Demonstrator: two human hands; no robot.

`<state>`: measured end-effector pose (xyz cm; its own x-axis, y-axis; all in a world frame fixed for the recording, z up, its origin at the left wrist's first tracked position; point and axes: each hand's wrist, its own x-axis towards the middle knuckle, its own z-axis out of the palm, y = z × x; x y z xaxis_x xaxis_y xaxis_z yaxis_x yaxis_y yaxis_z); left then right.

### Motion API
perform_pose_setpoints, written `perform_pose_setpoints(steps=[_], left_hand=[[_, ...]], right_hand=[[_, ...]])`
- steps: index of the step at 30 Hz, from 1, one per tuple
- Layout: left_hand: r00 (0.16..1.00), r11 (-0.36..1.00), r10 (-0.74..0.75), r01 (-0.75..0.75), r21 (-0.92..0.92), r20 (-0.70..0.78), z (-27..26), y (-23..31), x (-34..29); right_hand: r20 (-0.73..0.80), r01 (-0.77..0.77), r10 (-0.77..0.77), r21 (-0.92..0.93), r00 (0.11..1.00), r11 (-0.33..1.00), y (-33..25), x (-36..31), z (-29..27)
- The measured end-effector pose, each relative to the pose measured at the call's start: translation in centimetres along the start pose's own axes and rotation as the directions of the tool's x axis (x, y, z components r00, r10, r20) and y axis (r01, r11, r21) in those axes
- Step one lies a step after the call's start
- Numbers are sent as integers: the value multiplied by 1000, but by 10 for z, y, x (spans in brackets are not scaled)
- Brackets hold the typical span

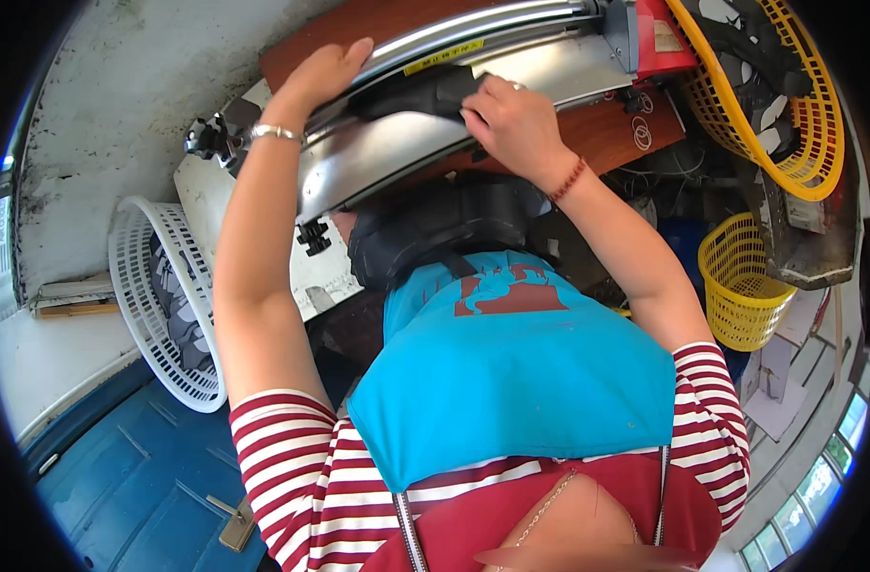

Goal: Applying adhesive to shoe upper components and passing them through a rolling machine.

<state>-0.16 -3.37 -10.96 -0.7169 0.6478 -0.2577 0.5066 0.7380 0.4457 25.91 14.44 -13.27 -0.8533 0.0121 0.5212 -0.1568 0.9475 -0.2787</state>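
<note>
A long, soft black piece [416, 93], which looks like fabric or leather, lies across the metal bed of a bench machine [540, 81], below its shiny bar. Its right end is pinched between the thumb and fingers of my right hand [519, 129]. My left hand [325, 76] is at the left part of the bar, near the black piece's left end. The left fingers that show are stretched out; the others are hidden behind the hand. I cannot tell whether that hand touches the black piece.
A white basket [158, 286] with grey and black pieces stands at the left. At the upper right a yellow basket [826, 124] holds similar pieces. Lower down is another yellow basket [740, 286]. Black knobs [313, 236] stick out from the machine's front edge.
</note>
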Motion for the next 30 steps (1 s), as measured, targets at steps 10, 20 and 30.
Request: perform_pose_setpoints(steps=[10,20,30], left_hand=[[915,936,289,-332,-118,-281,-32,15,0],[867,783,-39,-282,-555,-497,-102,48,-68],[967,933,196,-133,334,-163,-19,6,-6]], right_hand=[[437,215,-364,354,823,910,-36,-86,62],[68,221,-277,435,959,873,-45,-61,-20],[2,74,-74,0,997,997,11,13,5]])
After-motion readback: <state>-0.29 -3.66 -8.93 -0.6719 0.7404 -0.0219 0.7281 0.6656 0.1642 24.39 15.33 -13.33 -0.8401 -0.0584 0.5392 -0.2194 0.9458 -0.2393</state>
